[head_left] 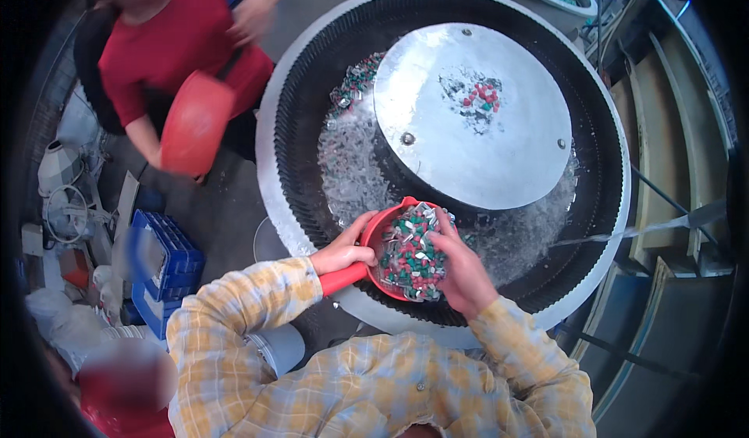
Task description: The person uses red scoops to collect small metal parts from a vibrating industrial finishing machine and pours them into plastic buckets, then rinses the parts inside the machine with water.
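Observation:
A red long-handled scoop (384, 226), filled with small green, red and silvery pieces (413, 260), is held over the near rim of a big round tub (282, 165). My left hand (349, 248) is closed around the scoop's side where the handle (343, 280) joins it. At the scoop's right side, my right hand (462, 273) has its fingers stretched out over the pieces, touching them; its lower fingers are partly hidden. More such pieces lie in the tub's ring-shaped channel, among clear, glassy bits (351, 157).
A round metal lid (476, 157) covers the tub's middle, with several pieces on it. Water streams in from a spout (698, 216) at right. A person in red (175, 40) holds a red basin (199, 122) at far left. Blue crates (164, 262) and a white bucket (281, 348) stand nearer.

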Action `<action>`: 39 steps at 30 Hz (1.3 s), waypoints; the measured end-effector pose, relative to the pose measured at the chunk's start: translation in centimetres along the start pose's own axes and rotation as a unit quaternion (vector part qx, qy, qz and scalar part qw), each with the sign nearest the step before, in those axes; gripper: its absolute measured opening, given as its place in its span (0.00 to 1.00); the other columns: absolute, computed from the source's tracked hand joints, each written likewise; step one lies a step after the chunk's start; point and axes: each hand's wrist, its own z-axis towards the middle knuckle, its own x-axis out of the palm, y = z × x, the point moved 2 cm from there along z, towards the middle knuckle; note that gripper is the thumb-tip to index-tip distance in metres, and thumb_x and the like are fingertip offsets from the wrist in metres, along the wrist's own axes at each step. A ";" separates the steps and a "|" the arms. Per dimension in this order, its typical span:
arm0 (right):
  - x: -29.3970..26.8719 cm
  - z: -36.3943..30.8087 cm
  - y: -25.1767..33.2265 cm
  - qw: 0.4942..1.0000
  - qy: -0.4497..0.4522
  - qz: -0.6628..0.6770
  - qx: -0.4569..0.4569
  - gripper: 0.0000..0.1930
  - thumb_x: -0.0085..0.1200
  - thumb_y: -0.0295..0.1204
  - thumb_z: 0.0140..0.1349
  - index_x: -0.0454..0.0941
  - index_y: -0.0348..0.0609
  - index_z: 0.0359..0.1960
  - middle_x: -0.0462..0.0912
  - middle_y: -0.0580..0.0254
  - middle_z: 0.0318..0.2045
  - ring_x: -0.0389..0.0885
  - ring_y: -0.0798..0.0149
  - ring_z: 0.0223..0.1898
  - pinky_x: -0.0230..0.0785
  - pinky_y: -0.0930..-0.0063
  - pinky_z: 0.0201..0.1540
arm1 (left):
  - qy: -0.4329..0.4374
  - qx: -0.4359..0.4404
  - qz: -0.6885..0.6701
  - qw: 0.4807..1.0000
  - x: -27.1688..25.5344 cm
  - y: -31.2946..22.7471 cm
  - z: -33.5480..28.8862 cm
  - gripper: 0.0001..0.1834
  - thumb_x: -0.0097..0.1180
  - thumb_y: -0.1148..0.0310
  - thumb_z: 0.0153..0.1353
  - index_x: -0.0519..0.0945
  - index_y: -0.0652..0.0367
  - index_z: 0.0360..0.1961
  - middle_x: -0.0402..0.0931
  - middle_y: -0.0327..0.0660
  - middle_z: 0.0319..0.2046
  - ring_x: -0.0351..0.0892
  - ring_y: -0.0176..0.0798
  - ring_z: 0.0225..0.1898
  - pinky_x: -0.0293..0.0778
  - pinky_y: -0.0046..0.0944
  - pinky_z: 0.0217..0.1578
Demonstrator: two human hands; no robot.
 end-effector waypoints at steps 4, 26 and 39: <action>3.4 -3.5 3.4 0.995 0.031 -0.097 0.008 0.35 0.44 0.39 0.58 0.39 0.55 0.64 0.44 0.60 0.63 0.45 0.60 0.62 0.46 0.52 0.56 | -0.035 0.085 -0.079 0.993 0.0 0.7 -3.2 0.43 0.48 0.78 0.41 0.45 0.57 0.62 0.60 0.46 0.51 0.64 0.36 0.49 0.65 0.32 0.45; -8.8 -7.6 0.8 0.927 -0.274 -0.211 -0.145 0.24 0.49 0.45 0.54 0.67 0.50 0.51 0.71 0.62 0.46 0.72 0.66 0.40 0.62 0.71 0.39 | -0.423 0.273 -0.311 0.806 -6.0 10.4 -23.0 0.31 0.43 0.76 0.44 0.59 0.63 0.55 0.68 0.47 0.46 0.73 0.42 0.41 0.71 0.40 0.43; -13.4 -15.2 -2.2 0.708 -0.515 -0.364 -0.316 0.13 0.54 0.32 0.50 0.77 0.35 0.34 0.80 0.58 0.29 0.76 0.68 0.33 0.66 0.76 0.39 | -0.703 -0.203 0.175 0.659 -16.1 19.3 -20.5 0.51 0.63 0.67 0.32 0.50 0.45 0.61 0.58 0.57 0.51 0.62 0.60 0.51 0.61 0.49 0.52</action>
